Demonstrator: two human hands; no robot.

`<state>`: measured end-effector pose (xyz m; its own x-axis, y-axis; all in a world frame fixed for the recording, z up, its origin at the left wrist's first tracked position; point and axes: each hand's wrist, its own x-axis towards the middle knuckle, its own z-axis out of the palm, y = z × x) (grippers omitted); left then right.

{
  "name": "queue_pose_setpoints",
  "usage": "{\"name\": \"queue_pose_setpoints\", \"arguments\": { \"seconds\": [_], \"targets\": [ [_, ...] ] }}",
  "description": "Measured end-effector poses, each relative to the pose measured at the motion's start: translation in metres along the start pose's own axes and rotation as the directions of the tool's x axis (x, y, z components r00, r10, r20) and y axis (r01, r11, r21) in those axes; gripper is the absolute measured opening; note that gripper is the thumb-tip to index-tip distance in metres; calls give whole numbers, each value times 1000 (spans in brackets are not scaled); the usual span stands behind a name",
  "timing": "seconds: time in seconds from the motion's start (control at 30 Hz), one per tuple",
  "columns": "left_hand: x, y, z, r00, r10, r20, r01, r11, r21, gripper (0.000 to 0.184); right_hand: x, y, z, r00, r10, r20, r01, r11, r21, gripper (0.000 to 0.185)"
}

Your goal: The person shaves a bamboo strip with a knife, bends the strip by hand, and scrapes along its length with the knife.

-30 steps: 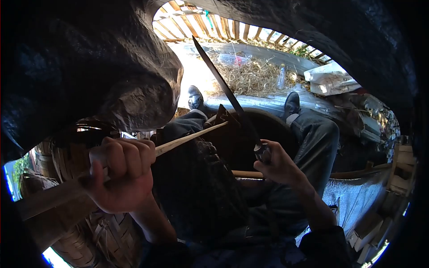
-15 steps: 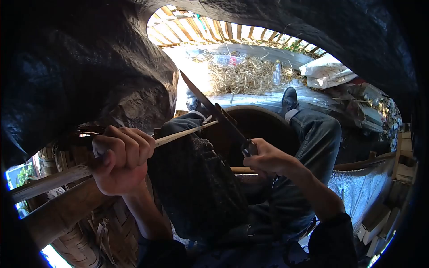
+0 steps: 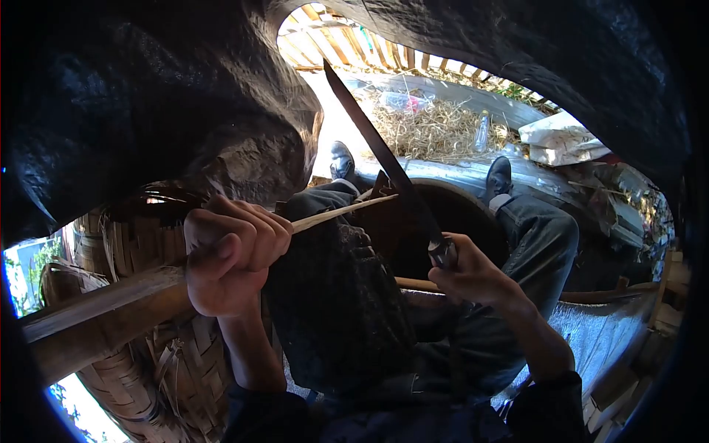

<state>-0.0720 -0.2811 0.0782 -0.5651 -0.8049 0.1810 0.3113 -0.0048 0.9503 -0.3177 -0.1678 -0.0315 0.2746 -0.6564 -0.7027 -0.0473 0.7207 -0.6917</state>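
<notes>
My left hand is wrapped round a pale wooden stick, whose tapered end sticks out to the right over my thigh. The stick's other end runs back to the lower left. In my right hand is the dark handle of a machete; its long blade slants up and to the left. Blade and stick tip overlap in view, and I cannot tell whether they touch. Behind the blade, between my legs, stands a dark round tub with its inside in shadow.
Dark plastic sheeting hangs at the left and overhead. A bamboo pole and woven baskets are at lower left. Beyond my shoes lie straw, a clear bottle and a white sack. A slatted fence stands behind.
The view has shifted, so most things sit farther right. The machete blade now points higher, with its tip farther up. Both hands keep their grips.
</notes>
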Motion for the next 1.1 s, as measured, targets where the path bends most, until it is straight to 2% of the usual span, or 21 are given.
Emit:
{"name": "queue_pose_setpoints", "arguments": {
  "seconds": [0.07,0.1,0.17,0.2,0.27,0.33,0.4,0.43,0.47,0.53,0.57,0.67,0.7,0.73,0.8,0.83,0.9,0.93,1.0,1.07,1.1],
  "targets": [
    [3,-1,1,1000,-8,9,8,1000,4,41,-6,-3,1,975,-93,201,54,980,193,13],
    [7,-1,1,1000,1,22,-1,1000,9,41,-1,3,1,975,-91,205,52,980,191,13],
    [8,-3,2,999,18,38,-18,1000,14,41,13,16,1,940,127,317,-140,990,16,15],
    [5,-4,0,1000,14,0,-14,1000,20,41,15,16,-3,942,120,313,-131,991,14,15],
    [4,-4,0,999,3,-49,-2,1000,30,41,14,1,-6,995,11,100,3,991,-135,7],
    [7,-1,4,1000,15,2,-15,999,44,40,1,-9,-1,999,31,39,-26,992,-122,8],
    [8,-2,4,1000,9,-7,-9,1000,17,39,-3,1,2,997,-83,-13,83,996,23,10],
    [8,-3,4,1000,-1,-27,1,1000,-6,39,-2,2,2,992,-66,109,62,997,36,13],
    [9,-3,4,1000,3,-25,-3,1000,-7,39,4,8,3,992,-68,106,65,997,34,13],
    [12,-3,4,1000,-16,-11,16,1000,-1,39,21,34,11,978,130,164,-97,977,-191,16],
    [12,-3,4,1000,-10,2,10,1000,-1,39,27,43,13,998,-14,61,27,974,-224,14],
    [5,-4,0,1000,-7,-6,7,998,-64,44,20,14,4,991,-131,7,124,919,-374,13],
    [3,-4,1,1000,6,-25,-7,999,-48,44,13,1,6,999,-10,32,18,964,-265,14],
    [5,-5,1,999,33,-38,-35,999,-32,44,11,3,7,1000,-9,26,16,964,-264,14],
    [7,-5,-1,999,30,-31,-31,999,-24,42,7,14,10,960,-267,87,281,912,-298,13],
    [6,-5,-2,999,24,-30,-25,1000,-10,41,10,23,12,960,-266,86,280,913,-299,13],
    [4,-6,-5,999,17,-46,-18,1000,-23,42,21,44,12,988,96,122,-64,968,-242,14],
    [5,-7,-4,999,10,-54,-12,999,-36,44,21,48,9,989,91,113,-62,969,-239,14],
    [9,-6,0,1000,21,-10,-22,998,-60,44,25,50,1,998,-35,-50,15,934,-358,13],
    [1,-6,5,1000,-1,-6,0,996,-86,44,13,35,2,1000,-16,-23,8,944,-329,14],
    [3,-5,6,1000,6,16,-5,997,-72,45,11,34,2,993,-114,-5,107,941,-322,16]
  ]
}}
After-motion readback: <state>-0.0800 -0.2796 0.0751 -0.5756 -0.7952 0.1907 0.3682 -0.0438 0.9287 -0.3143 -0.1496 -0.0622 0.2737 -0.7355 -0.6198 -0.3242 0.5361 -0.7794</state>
